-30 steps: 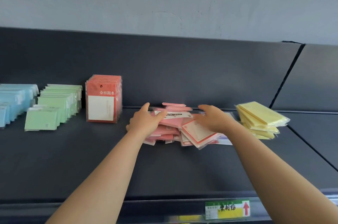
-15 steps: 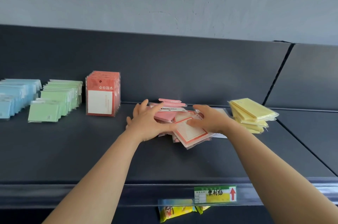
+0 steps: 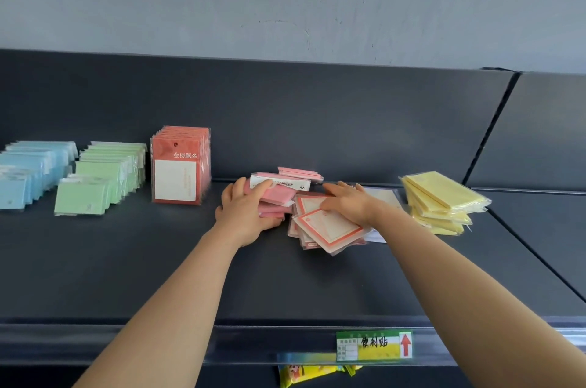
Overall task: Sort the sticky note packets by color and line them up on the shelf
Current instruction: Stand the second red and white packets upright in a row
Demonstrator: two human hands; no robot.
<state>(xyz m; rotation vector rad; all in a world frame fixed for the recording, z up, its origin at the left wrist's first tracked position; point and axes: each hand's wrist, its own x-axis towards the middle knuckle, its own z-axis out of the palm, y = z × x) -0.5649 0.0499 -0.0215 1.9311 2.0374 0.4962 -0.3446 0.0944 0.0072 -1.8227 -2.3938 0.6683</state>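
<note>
At mid-shelf, in the mixed heap: the left hand gripped a small bundle of pink packets, thumb over the top and fingers curled underneath, so the bundle was clamped from its left side. Judged purpose: to square the pinks into one block and lift them clear of the rest.

The right hand lay flat, fingers straight, palm down on the red-bordered packets. It pressed rather than gripped, probably to pin that fanned, slippery pile while the pinks came away beside it. The two groups touched along one edge. A white-labelled packet sat on top of the pinks by the thumb; whether it was inside the grip could not be told from this angle.

Outward: a loose yellow stack lay just right of the right wrist, flat and skewed — not yet lined up. To the left stood an upright row of red packets, then a green row and a blue row, each fanned front to back against the rear panel. These three colours looked finished.

The dark shelf carried a price label on its front rail. Estimated progress: past halfway; pink, red-bordered and yellow remained.
</note>
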